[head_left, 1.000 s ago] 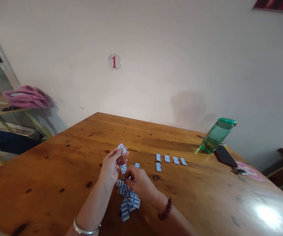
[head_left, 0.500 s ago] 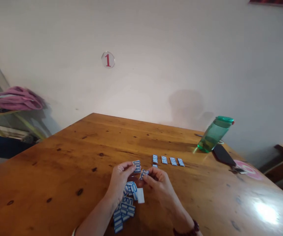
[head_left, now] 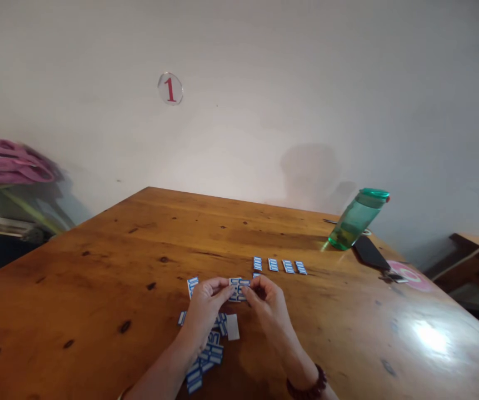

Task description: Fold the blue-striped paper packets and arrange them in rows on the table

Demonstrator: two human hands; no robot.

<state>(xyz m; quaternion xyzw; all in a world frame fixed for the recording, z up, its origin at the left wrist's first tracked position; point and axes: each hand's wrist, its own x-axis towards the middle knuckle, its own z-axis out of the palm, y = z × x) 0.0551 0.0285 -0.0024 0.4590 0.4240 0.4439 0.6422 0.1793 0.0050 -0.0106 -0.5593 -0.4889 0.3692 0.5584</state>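
My left hand (head_left: 204, 311) pinches a small white card with blue-framed boxes (head_left: 234, 297) between thumb and fingers. My right hand (head_left: 273, 311) pinches a similar card (head_left: 244, 283); the two cards meet edge to edge or overlap slightly, I cannot tell which. Beneath and beside my left wrist lies a loose pile of such blue-and-white cards (head_left: 210, 354), partly hidden by the forearm. One plain white card (head_left: 233, 327) rests at the pile's right side. Another blue-and-white card (head_left: 191, 285) shows just left of my left hand.
Beyond my hands, several cards form a row (head_left: 273, 264) on the wooden table (head_left: 98, 289). Farther right, a green bottle (head_left: 358, 219) leans beside a black phone (head_left: 372, 253), with a pink round mat (head_left: 414, 276) near it. A pink cloth (head_left: 10, 161) lies at the far left.
My hands have brought their two cards together from a small gap. The view has shifted slightly, and cards left of my left hand now show.
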